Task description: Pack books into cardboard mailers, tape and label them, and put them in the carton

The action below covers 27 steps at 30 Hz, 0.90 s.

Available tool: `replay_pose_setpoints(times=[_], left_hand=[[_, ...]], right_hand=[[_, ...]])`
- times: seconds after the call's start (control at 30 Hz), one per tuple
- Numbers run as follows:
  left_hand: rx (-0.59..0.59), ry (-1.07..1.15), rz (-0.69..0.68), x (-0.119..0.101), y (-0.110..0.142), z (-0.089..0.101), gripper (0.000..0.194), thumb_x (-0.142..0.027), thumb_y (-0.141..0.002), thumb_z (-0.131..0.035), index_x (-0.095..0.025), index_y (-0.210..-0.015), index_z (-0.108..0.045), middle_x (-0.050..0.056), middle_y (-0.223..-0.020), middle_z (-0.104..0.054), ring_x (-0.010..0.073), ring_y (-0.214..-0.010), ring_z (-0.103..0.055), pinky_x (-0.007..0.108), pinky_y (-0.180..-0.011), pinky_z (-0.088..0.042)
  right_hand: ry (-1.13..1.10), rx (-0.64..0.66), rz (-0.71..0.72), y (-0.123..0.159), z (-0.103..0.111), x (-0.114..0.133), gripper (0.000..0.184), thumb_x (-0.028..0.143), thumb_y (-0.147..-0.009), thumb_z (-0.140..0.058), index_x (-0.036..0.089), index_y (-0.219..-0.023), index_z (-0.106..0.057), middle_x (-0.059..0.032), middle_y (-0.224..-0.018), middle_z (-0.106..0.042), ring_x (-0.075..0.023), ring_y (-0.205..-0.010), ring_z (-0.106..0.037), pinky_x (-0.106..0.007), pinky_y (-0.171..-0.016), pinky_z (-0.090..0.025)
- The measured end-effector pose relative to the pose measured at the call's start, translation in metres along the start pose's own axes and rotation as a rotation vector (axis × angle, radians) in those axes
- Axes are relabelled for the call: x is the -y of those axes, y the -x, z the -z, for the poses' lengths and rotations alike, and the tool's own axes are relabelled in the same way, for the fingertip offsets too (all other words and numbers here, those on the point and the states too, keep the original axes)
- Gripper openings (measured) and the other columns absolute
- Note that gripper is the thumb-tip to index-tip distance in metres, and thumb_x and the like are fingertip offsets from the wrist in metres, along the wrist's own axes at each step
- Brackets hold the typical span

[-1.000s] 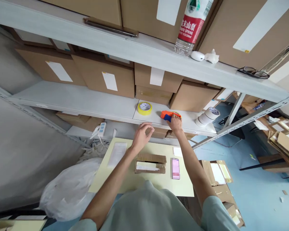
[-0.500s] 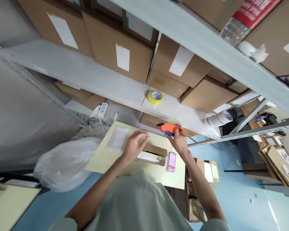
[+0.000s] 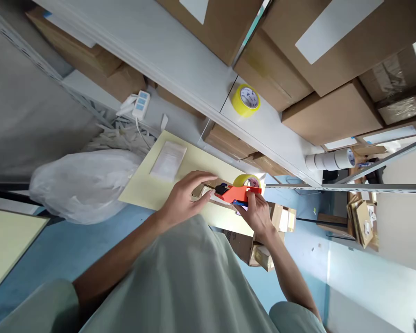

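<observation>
My right hand (image 3: 256, 212) grips an orange tape dispenser (image 3: 234, 192) with a blue part underneath. The dispenser carries a yellow tape roll (image 3: 241, 179), and its black front end points left over a narrow cardboard box (image 3: 197, 190). Close to that front end is my left hand (image 3: 185, 196), its thumb and fingers curved but apart around the box's left end. Whether it touches the box I cannot tell. The box lies on a pale yellow board (image 3: 142, 185) and is largely hidden by both hands and the dispenser.
A flat white packet (image 3: 168, 161) lies left on the board. On the shelf (image 3: 270, 134) beyond stand a yellow tape roll (image 3: 245, 100), white rolls (image 3: 329, 160) and large cartons (image 3: 333, 113). A power strip (image 3: 141, 104) and a big plastic bag (image 3: 79, 185) are at left.
My right hand has brought the tape dispenser down and left, from near the shelf edge to over the box. My left hand's fingers have spread wider. The view has shifted; the phone is now mostly covered.
</observation>
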<state>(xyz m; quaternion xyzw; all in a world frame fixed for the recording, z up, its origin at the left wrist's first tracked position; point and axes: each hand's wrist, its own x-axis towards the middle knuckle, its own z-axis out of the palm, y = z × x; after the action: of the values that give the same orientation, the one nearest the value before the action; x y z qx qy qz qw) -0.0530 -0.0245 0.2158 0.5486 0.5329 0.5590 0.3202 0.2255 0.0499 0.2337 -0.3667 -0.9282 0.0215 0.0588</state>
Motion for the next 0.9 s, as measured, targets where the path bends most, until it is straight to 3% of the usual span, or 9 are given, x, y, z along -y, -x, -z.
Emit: replay_pose_setpoints(times=[0.23,0.37,0.5,0.67,0.9], left_hand=[[0.139,0.000,-0.005,0.020,0.002,0.008,0.016,-0.033,-0.103,-0.063,-0.026,-0.108,-0.075,0.005,-0.106,-0.079,0.0215,-0.101,-0.073,0.035,-0.091,-0.061],[0.160,0.042,-0.005,0.029,0.006,0.010,0.015,-0.035,-0.103,-0.062,-0.026,-0.099,-0.074,0.004,-0.099,-0.078,0.0220,-0.101,-0.073,0.036,-0.093,-0.060],[0.186,0.088,0.080,0.034,0.010,0.014,0.020,-0.042,-0.102,-0.063,-0.027,-0.095,-0.076,0.004,-0.095,-0.078,0.0223,-0.096,-0.073,0.035,-0.091,-0.061],[0.203,0.156,0.193,0.038,0.017,0.016,0.028,-0.051,-0.099,-0.065,-0.027,-0.091,-0.077,0.004,-0.092,-0.077,0.0225,-0.092,-0.073,0.035,-0.089,-0.061],[0.251,0.321,0.482,0.057,0.031,0.008,0.042,-0.065,-0.091,-0.072,-0.023,-0.091,-0.079,0.003,-0.085,-0.077,0.0213,-0.083,-0.071,0.032,-0.083,-0.060]], right_hand=[[0.035,0.116,0.097,0.000,0.011,0.016,0.028,0.049,-0.114,-0.051,0.023,-0.125,-0.052,-0.0087,-0.090,-0.076,-0.0293,-0.081,-0.075,-0.041,-0.072,-0.063],[0.011,0.140,0.133,0.000,0.011,0.020,0.027,0.046,-0.113,-0.055,0.023,-0.127,-0.050,-0.0068,-0.088,-0.074,-0.0293,-0.078,-0.075,-0.043,-0.073,-0.064],[-0.008,0.216,0.116,0.001,0.012,0.024,0.031,0.048,-0.111,-0.058,0.024,-0.130,-0.052,-0.0077,-0.091,-0.075,-0.0304,-0.081,-0.076,-0.046,-0.076,-0.065],[-0.029,0.297,-0.009,-0.002,0.018,0.036,0.046,0.060,-0.105,-0.063,0.022,-0.131,-0.059,-0.0119,-0.094,-0.078,-0.0324,-0.084,-0.078,-0.044,-0.074,-0.064],[-0.112,0.557,-0.214,-0.018,0.031,0.058,0.061,0.071,-0.098,-0.067,0.022,-0.134,-0.063,-0.0091,-0.099,-0.083,-0.0302,-0.082,-0.079,-0.036,-0.067,-0.056]])
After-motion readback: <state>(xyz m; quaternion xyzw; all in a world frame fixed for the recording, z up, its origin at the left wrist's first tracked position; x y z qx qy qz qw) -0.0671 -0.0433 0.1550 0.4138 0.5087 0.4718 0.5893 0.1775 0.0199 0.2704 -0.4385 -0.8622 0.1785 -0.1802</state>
